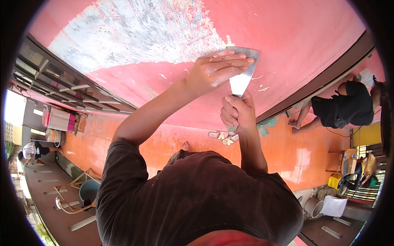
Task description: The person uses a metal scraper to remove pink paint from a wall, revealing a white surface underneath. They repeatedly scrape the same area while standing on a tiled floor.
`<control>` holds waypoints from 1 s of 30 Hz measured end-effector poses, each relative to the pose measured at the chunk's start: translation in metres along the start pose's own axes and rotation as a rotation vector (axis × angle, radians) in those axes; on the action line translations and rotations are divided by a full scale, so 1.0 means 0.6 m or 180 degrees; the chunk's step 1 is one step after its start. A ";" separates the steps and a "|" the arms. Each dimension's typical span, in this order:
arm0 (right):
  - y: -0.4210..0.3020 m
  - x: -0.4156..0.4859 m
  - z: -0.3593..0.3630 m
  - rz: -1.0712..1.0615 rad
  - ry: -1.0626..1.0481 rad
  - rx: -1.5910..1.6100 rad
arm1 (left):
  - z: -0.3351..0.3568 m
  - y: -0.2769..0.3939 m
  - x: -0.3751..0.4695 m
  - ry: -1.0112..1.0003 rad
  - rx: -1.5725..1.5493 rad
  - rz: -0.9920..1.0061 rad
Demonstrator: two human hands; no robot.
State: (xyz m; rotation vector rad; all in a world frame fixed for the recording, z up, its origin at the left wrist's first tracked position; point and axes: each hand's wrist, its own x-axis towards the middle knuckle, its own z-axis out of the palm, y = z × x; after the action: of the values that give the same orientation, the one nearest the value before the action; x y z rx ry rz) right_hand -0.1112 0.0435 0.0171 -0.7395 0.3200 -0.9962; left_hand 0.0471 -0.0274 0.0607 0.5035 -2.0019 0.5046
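My right hand (237, 112) is closed around the handle of a broad metal putty knife (241, 83). The knife's wide edge meets the pink painted wall (286, 40), at the lower right corner of a scraped whitish-grey patch (138, 33). Flat across the blade lie the straight fingers of my left hand (220, 68), with its thumb hidden. Paint flakes and dust stick to this hand. Small pale chips (264, 89) cling to the wall just right of the blade.
Sandals (223, 135) lie on the orange tiled floor (277, 153) by the wall. A louvred window (67, 83) is at left. Beyond a brown frame (314, 83) at right, another person (344, 104) stands; one more (34, 150) bends at far left. A wooden chair (72, 196) stands near a blue-grey tub (89, 191).
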 end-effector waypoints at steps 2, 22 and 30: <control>-0.009 -0.002 0.009 -0.0021 -0.0137 -0.0079 | 0.000 -0.006 0.000 0.0111 -0.0126 -0.0082; 0.006 0.020 0.011 -0.0108 -0.0034 -0.0233 | 0.004 -0.020 -0.015 0.0138 -0.0139 -0.0079; 0.003 0.015 0.027 -0.0185 0.0048 -0.0159 | -0.007 -0.017 -0.010 0.0068 -0.0227 -0.0213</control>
State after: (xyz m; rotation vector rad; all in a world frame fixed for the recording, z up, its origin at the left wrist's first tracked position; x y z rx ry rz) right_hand -0.0964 0.0434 0.0280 -0.7905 0.3390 -1.0521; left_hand 0.0581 -0.0328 0.0587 0.5170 -1.9686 0.3945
